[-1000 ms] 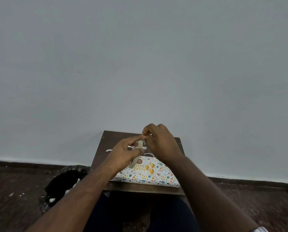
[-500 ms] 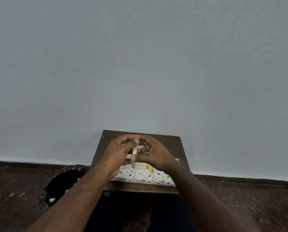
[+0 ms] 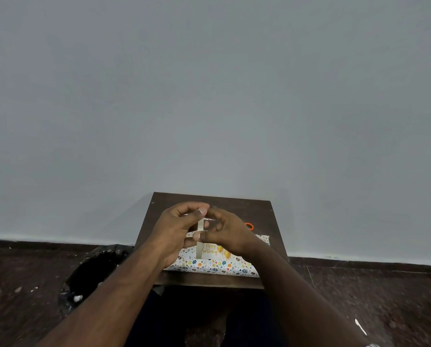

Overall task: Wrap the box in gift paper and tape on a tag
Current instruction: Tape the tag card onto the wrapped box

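Both hands raised above the surface (image 3: 254, 211), stretching a strip of tape (image 3: 200, 235) upright between them — left hand (image 3: 176, 229) pinching its upper end, right hand (image 3: 228, 232) pinching lower down. The wrapped box (image 3: 209, 265) lies along the surface's near edge; an orange object (image 3: 249, 225) — mostly hidden — sits toward the right edge.

Both forearms are bare from the frame edge to the hands, with no sleeves in sight. The left hand (image 3: 175, 231) and right hand (image 3: 228, 232) wear no rings or gloves. Short nails show pale. Dark trousers (image 3: 174, 319) cover the legs below.
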### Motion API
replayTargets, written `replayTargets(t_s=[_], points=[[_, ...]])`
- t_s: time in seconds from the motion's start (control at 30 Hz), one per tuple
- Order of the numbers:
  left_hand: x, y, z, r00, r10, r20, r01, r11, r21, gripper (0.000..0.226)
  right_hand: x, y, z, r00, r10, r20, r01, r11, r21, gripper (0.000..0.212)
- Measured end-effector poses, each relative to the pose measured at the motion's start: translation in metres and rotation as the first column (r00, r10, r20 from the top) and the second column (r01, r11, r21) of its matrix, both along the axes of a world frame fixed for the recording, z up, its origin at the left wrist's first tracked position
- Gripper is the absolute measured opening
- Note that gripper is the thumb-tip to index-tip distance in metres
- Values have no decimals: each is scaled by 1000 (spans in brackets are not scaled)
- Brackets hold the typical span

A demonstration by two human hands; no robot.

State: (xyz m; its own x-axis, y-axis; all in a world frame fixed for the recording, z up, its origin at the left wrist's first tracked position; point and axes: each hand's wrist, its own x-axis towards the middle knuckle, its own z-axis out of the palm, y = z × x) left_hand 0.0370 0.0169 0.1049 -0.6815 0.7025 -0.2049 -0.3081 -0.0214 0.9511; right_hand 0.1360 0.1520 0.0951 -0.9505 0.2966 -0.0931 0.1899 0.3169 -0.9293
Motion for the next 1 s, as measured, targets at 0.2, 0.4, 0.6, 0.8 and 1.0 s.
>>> replayTargets(t_s=[0.2, 0.4, 0.6, 0.8, 1.0], points=[[-8, 8, -9, 997, -21, 77, 17, 999, 50, 37, 2, 57, -15, 939, -335, 84, 308, 922, 236, 35], [-13, 14, -18, 995, -15, 98, 11, 999, 40, 40, -1, 113, -56, 816, -469, 337, 148, 734, 663, 24], [-19, 20, -27, 997, 8, 81, -9, 1000, 8, 38, -23, 125, -74, 795, -413, 444, -44, 691, 721, 16], [-23, 24, -33, 995, 14, 98, -15, 1000, 0, 39, -35, 130, -86, 752, -442, 489, -86, 670, 738, 18], [-26, 25, -34, 995, 17, 102, -18, 1000, 1, 39, -38, 134, -88, 764, -480, 431, 81, 735, 673, 6]])
